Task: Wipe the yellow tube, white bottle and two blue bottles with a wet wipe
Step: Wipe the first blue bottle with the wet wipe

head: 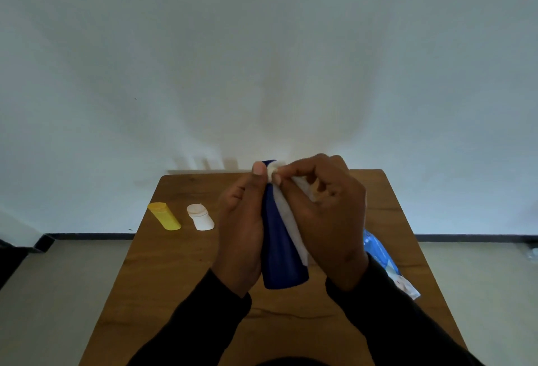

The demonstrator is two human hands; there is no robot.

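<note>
A dark blue bottle [280,252] is held up above the middle of the wooden table [180,284], cap end pointing away from me. My left hand [241,229] grips its left side, thumb up near the cap. My right hand [326,220] presses a white wet wipe [288,214] along the bottle's right side and over its top. The yellow tube [164,216] and the white bottle [200,217] lie side by side on the table's left part. A second blue bottle is not visible.
A blue and white wet-wipe pack [387,263] lies at the table's right edge, partly behind my right forearm. A pale wall stands just beyond the table's far edge. The floor shows on both sides.
</note>
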